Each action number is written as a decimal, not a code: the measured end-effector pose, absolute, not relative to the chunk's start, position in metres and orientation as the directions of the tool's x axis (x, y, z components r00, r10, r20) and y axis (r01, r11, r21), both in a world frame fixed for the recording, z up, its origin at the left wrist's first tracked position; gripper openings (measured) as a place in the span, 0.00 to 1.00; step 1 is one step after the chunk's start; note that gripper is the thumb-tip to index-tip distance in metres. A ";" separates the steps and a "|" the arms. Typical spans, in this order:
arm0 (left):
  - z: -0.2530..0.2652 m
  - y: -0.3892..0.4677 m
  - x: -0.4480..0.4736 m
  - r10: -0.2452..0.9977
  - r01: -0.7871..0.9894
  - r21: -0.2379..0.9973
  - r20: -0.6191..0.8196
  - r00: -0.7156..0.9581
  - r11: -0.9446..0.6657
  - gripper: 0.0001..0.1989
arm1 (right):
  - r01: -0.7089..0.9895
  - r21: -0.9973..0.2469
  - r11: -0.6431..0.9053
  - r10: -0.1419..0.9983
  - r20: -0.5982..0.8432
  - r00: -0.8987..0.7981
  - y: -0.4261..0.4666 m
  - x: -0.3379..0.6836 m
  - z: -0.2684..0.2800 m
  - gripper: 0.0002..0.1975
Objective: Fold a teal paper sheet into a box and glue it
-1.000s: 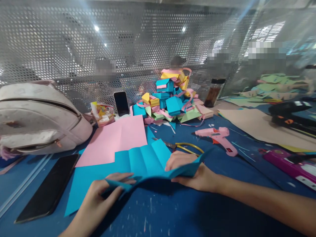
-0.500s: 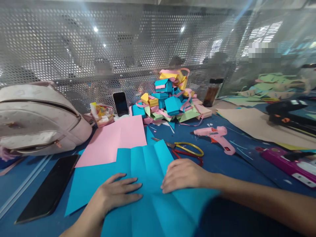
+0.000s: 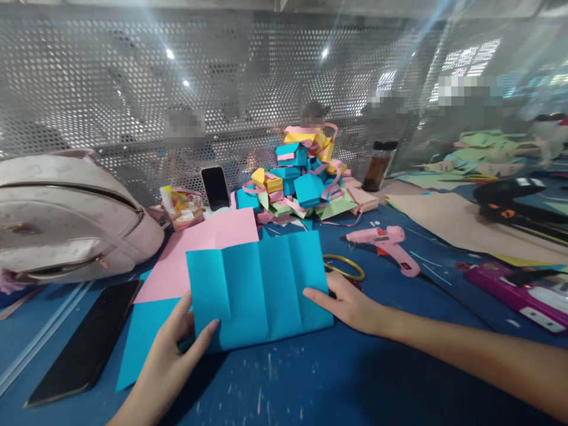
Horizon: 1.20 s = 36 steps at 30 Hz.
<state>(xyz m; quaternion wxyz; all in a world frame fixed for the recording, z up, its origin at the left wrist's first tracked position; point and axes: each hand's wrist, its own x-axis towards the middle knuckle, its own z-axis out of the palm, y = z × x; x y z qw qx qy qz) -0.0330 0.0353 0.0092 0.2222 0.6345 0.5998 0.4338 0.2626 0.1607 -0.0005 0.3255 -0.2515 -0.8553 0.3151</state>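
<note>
A creased sheet of blue paper (image 3: 248, 293), folded over with its fold toward me, is held up off the table between both hands. My left hand (image 3: 177, 337) grips its lower left edge, thumb in front and fingers behind. At the right edge, my right hand (image 3: 346, 299) pinches it, thumb in front and the other fingers hidden behind. Behind the paper lie a pink sheet (image 3: 177, 260) and another blue sheet (image 3: 142, 337). The scissors (image 3: 350, 266) are mostly covered; one yellow handle loop shows beside my right hand.
A pink glue gun (image 3: 386, 239) lies right of the scissors. Folded paper boxes (image 3: 306, 189) are heaped at the back. A black phone (image 3: 84, 337) and a white backpack (image 3: 71, 219) are on the left. A purple power strip (image 3: 515, 296) and a black stapler (image 3: 510, 201) lie right.
The blue paper, spread flat under both hands before, is now folded over and raised. My hands have moved from its surface to its left and right edges.
</note>
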 end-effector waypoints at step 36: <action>0.009 0.030 -0.026 0.772 0.816 0.016 0.336 0.540 -0.578 0.25 | 0.083 -0.341 0.936 0.154 0.186 -0.970 0.149 0.254 0.009 0.24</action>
